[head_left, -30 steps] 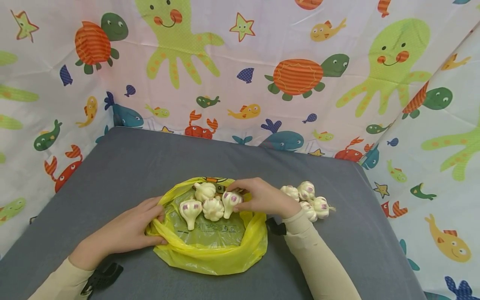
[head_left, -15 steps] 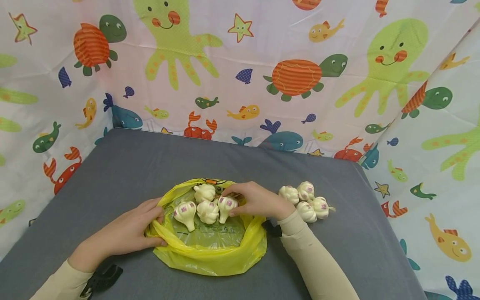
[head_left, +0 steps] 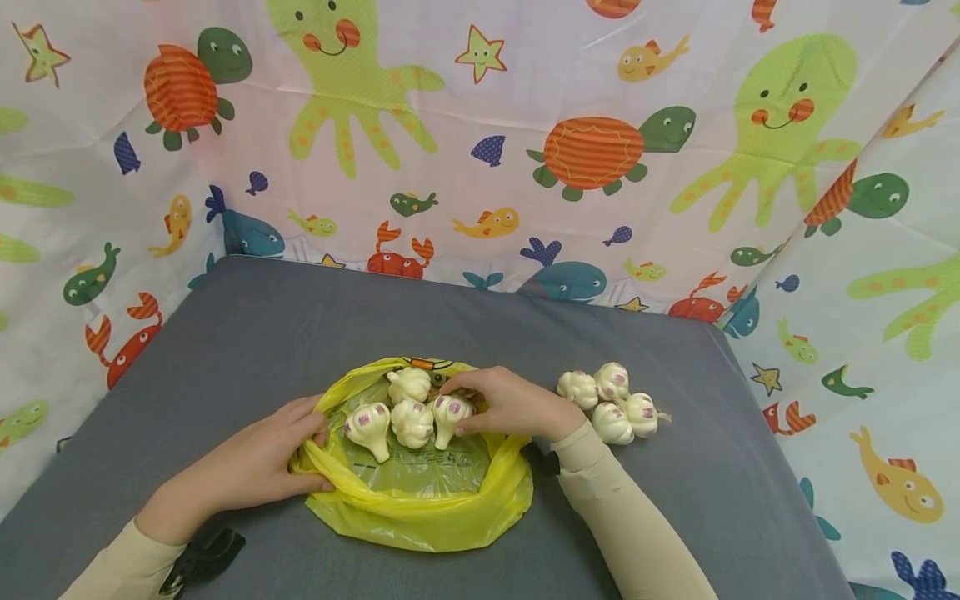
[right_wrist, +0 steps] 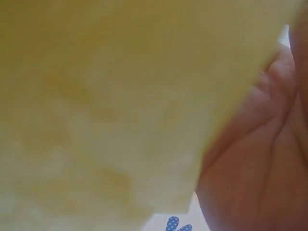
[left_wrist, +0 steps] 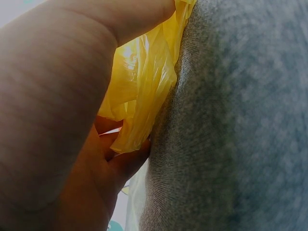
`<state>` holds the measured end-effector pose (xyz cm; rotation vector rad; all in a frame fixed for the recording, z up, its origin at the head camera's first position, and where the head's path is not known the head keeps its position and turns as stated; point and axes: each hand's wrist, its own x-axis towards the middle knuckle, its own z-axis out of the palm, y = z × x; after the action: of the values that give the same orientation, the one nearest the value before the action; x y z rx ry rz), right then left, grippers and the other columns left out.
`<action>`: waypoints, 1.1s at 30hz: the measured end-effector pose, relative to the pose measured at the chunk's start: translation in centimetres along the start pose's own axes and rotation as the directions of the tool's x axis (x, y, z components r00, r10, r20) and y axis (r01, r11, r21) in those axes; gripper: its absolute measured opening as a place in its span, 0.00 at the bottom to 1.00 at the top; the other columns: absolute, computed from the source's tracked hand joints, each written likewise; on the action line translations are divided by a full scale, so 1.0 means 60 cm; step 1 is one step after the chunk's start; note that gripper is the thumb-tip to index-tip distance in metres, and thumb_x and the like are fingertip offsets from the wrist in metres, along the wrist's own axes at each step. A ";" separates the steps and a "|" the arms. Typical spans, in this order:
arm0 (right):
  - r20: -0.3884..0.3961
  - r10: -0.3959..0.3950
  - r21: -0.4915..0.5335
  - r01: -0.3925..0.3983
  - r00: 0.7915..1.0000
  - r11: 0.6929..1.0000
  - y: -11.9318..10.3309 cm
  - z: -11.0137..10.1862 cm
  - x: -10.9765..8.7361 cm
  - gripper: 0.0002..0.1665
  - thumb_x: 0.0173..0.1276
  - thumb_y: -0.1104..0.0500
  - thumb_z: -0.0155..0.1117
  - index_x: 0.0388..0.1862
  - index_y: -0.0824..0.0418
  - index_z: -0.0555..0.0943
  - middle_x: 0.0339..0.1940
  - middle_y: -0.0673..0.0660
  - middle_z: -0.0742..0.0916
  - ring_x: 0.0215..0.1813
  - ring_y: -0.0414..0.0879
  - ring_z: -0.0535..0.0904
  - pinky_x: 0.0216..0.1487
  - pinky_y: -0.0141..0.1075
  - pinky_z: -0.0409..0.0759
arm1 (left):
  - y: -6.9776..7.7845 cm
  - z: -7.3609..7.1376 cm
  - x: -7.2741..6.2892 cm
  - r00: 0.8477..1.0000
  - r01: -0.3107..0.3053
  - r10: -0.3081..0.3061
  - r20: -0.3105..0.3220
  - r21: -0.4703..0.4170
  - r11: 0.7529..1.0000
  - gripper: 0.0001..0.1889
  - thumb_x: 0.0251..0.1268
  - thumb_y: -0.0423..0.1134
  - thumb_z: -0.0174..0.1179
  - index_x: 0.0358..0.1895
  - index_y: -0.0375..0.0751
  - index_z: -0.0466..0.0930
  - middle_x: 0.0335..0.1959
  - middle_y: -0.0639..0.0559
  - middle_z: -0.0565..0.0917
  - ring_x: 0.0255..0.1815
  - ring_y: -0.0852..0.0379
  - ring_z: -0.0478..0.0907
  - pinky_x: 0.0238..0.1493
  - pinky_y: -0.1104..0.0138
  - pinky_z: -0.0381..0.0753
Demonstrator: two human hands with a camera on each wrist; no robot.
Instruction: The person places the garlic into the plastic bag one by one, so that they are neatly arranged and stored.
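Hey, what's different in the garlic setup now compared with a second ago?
The right hand has slid left with the garlic bulb it pinches, and the two bulbs beside it have shifted left too. Nothing was let go. The left hand still holds the yellow plastic bag; the rear bulb and the bulbs outside stayed put.
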<state>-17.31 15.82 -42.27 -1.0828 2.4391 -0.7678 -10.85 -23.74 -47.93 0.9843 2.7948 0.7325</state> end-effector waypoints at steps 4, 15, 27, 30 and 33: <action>0.006 -0.001 -0.003 0.001 1.000 1.000 -0.005 0.000 0.000 0.30 0.75 0.55 0.78 0.73 0.55 0.82 0.59 0.45 0.87 0.49 0.45 0.80 0.53 0.43 0.83 | -0.001 0.002 0.000 1.000 0.010 -0.010 0.008 0.003 1.000 0.28 0.59 0.74 0.74 0.42 0.62 0.69 0.76 0.49 0.72 0.68 0.51 0.72 0.48 0.61 0.73; 0.011 -0.003 -0.006 0.003 1.000 1.000 -0.003 0.000 0.001 0.30 0.75 0.54 0.78 0.73 0.55 0.81 0.59 0.46 0.87 0.48 0.46 0.80 0.52 0.44 0.83 | 0.002 0.002 0.000 1.000 0.011 -0.011 0.009 0.008 1.000 0.28 0.59 0.74 0.74 0.42 0.62 0.70 0.72 0.51 0.74 0.62 0.54 0.71 0.47 0.62 0.72; -0.013 0.018 0.016 -0.018 1.000 1.000 -0.009 -0.011 -0.004 0.28 0.76 0.54 0.78 0.72 0.55 0.82 0.59 0.47 0.87 0.53 0.48 0.83 0.56 0.45 0.84 | 0.001 0.000 0.000 1.000 0.015 -0.015 0.010 0.004 1.000 0.28 0.59 0.73 0.74 0.42 0.62 0.69 0.73 0.50 0.74 0.62 0.53 0.71 0.47 0.61 0.72; -0.032 0.017 0.011 -0.016 0.999 1.000 -0.008 -0.013 -0.006 0.30 0.75 0.53 0.78 0.72 0.56 0.82 0.64 0.49 0.88 0.57 0.45 0.84 0.61 0.47 0.85 | -0.001 0.001 0.000 1.000 0.009 -0.009 0.007 0.007 1.000 0.28 0.59 0.74 0.74 0.42 0.62 0.69 0.72 0.51 0.74 0.62 0.54 0.71 0.47 0.62 0.72; -0.056 0.011 0.010 -0.010 0.998 1.000 -0.006 -0.015 -0.008 0.30 0.75 0.52 0.78 0.72 0.58 0.82 0.66 0.53 0.88 0.61 0.48 0.86 0.64 0.48 0.84 | -0.003 0.004 0.000 1.000 0.002 -0.002 0.001 0.010 1.000 0.28 0.59 0.73 0.74 0.42 0.62 0.69 0.72 0.52 0.74 0.60 0.55 0.70 0.46 0.62 0.72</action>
<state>-17.26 16.29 -41.26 -1.0576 2.4825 -0.8161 -10.87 -23.77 -48.19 0.9831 2.8007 0.7178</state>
